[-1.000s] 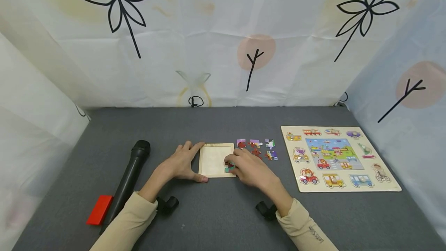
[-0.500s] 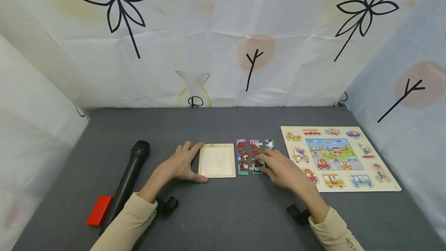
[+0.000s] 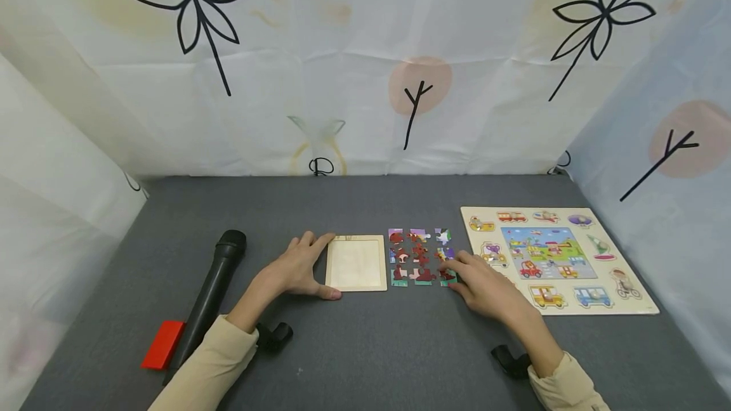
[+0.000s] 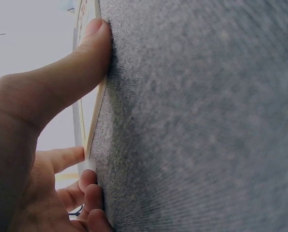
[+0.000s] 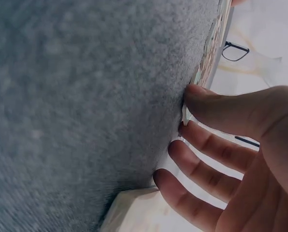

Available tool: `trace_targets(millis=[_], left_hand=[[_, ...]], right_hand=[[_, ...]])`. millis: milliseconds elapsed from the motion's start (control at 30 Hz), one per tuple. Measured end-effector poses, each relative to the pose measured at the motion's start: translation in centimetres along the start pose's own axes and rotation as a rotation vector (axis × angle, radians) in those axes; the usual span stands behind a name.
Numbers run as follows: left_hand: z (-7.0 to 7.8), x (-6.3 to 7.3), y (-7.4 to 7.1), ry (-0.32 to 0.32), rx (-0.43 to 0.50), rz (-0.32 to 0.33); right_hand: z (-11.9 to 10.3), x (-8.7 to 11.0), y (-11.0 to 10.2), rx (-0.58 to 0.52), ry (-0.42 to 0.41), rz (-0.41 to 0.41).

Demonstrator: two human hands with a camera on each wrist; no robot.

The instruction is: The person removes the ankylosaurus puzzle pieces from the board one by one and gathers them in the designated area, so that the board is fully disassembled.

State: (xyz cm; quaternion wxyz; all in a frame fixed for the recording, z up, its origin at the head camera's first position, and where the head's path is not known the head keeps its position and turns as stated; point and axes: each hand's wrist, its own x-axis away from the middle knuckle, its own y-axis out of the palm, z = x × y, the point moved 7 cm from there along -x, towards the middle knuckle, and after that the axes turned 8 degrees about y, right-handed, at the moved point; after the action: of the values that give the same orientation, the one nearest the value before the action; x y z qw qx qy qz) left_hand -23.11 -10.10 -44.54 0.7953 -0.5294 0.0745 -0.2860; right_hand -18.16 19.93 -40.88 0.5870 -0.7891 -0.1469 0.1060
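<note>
A shallow wooden puzzle tray [image 3: 356, 263] lies bare on the grey table. My left hand [image 3: 294, 268] holds it by the left side, index finger at the far corner and thumb at the near corner; the left wrist view has the thumb [image 4: 93, 48] along the tray's edge. Right of the tray, jigsaw pieces [image 3: 419, 252] with red, purple and green print lie in a loose grid. My right hand [image 3: 488, 290] pinches the near-right puzzle piece [image 3: 448, 280] between thumb and index finger, low at the table. In the right wrist view that piece [image 5: 186, 115] shows edge-on between the fingertips.
A large wooden picture board [image 3: 628, 305] with vehicle shapes lies at the right, partly behind my right hand. At the left are a black microphone [image 3: 208, 290] and a red block [image 3: 162, 344]. A white printed cloth [image 3: 365, 81] hangs behind the table.
My right hand has carried a puzzle piece from over the tray to the grid, left it in the near row, and shifted right to the last piece there. The left hand stays.
</note>
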Motion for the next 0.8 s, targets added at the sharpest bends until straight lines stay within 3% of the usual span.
trace_targets(millis=[300,500,667,800], left_hand=[[-0.1,0.4,0.2,0.005,0.004,0.012],[0.1,0.5,0.1,0.046,0.000,0.045],[0.1,1.3,0.1,0.092,0.019,0.093],[0.3,2.5,-0.4,0.130,-0.014,0.183]], right_hand=[[0.0,0.0,0.0,-0.013,-0.011,0.014],[0.0,0.1,-0.2,-0.008,0.008,0.012],[-0.6,0.0,-0.6,-0.005,0.008,0.050],[-1.6,-0.4,-0.9,0.004,0.000,0.107]])
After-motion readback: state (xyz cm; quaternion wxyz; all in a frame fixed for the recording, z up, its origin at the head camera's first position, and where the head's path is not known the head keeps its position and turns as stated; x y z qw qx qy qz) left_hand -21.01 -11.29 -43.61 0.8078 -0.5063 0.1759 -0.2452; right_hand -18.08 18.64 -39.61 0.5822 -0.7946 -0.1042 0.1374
